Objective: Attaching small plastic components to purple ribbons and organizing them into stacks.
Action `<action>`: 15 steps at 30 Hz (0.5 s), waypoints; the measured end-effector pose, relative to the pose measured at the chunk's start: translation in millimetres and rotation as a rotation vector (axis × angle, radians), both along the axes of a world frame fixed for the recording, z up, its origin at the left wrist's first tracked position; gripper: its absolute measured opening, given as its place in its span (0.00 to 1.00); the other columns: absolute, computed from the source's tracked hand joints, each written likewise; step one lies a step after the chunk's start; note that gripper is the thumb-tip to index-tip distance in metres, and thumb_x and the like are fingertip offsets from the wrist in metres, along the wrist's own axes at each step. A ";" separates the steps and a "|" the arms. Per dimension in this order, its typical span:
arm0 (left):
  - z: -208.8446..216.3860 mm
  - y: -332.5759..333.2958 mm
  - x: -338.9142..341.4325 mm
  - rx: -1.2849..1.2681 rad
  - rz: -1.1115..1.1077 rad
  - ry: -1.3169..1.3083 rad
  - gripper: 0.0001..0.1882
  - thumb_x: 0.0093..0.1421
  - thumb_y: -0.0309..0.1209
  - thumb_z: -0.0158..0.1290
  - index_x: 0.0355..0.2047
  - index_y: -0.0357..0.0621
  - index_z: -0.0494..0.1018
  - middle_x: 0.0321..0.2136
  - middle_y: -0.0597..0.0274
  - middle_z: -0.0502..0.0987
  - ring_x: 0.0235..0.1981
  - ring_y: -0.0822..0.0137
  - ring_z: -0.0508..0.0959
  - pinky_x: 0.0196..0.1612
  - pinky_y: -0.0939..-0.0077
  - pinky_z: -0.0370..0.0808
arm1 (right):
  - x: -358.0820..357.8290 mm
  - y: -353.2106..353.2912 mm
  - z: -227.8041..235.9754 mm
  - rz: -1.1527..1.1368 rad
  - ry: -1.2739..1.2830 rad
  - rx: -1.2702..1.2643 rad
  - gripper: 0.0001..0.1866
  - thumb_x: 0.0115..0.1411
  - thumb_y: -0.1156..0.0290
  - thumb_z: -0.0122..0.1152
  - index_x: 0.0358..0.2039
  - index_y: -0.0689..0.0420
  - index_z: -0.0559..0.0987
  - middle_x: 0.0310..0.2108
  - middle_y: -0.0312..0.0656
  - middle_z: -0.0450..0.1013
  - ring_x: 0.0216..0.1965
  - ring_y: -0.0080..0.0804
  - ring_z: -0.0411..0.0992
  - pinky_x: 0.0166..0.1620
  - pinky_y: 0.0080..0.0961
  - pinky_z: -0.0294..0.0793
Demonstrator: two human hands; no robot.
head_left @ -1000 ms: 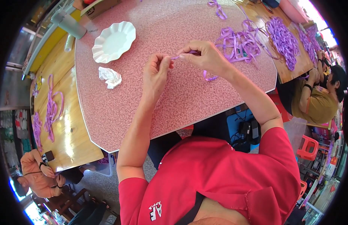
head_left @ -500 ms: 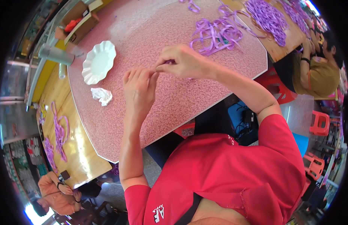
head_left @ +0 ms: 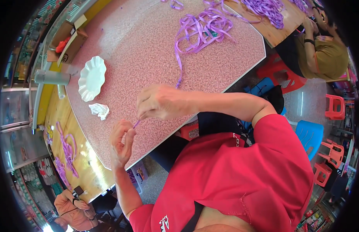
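Over the near part of the pink speckled table [head_left: 152, 62], my two hands work close together. A short bit of purple ribbon [head_left: 137, 123] spans the small gap between them. My left hand [head_left: 122, 141] pinches its lower end between thumb and fingers. Just above and to the right, my right hand [head_left: 162, 102] is closed on the same ribbon, its fingertips partly hidden by the hand. Behind the right wrist, a purple strand with a knotted-looking end part [head_left: 178, 83] leads up to a loose tangle of purple ribbon [head_left: 202, 33].
A white scalloped dish [head_left: 92, 78] and a crumpled tissue [head_left: 99, 111] lie to the left. Beyond stand a grey cylinder [head_left: 52, 77] and an open cardboard box [head_left: 73, 44]. More ribbon lies on wooden tables [head_left: 90, 170] at both sides, with a person seated at each.
Both hands have come nearer to me and leftward. Ribbon now shows between them, and a strand from the tangle now reaches toward my right wrist. The whole view has shifted slightly.
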State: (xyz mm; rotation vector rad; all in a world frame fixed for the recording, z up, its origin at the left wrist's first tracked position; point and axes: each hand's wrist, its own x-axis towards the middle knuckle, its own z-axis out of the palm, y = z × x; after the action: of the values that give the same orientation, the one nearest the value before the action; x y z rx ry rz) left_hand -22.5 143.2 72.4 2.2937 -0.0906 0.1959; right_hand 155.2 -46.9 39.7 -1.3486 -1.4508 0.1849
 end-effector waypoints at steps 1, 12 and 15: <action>2.4 2.4 -5.5 -0.037 0.095 0.138 0.08 0.64 0.29 0.53 0.30 0.36 0.73 0.30 0.58 0.75 0.37 0.55 0.76 0.51 0.60 0.70 | 7.1 -1.1 -3.8 -0.022 -0.139 0.075 0.04 0.55 0.73 0.63 0.31 0.56 0.83 0.35 0.41 0.78 0.42 0.40 0.76 0.47 0.36 0.73; -19.0 -12.1 31.7 0.473 0.275 -0.091 0.27 0.61 0.38 0.59 0.58 0.40 0.69 0.53 0.48 0.71 0.58 0.50 0.69 0.63 0.55 0.61 | 75.8 -67.3 -29.8 -0.332 -0.592 -0.183 0.11 0.52 0.67 0.69 0.36 0.56 0.84 0.46 0.37 0.77 0.51 0.40 0.71 0.61 0.40 0.64; -35.8 -55.6 75.3 0.431 0.079 -0.198 0.23 0.59 0.32 0.59 0.55 0.41 0.72 0.49 0.54 0.75 0.55 0.55 0.71 0.60 0.58 0.62 | 66.5 -59.8 -39.7 -0.387 -0.546 -0.185 0.11 0.51 0.69 0.69 0.34 0.57 0.83 0.43 0.38 0.76 0.51 0.40 0.70 0.60 0.41 0.63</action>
State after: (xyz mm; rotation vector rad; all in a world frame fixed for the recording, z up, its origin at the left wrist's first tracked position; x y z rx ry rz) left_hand 52.8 87.6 36.6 2.7027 -0.1567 0.4843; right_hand 221.6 -106.7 0.0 -1.9014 -1.5989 -0.3339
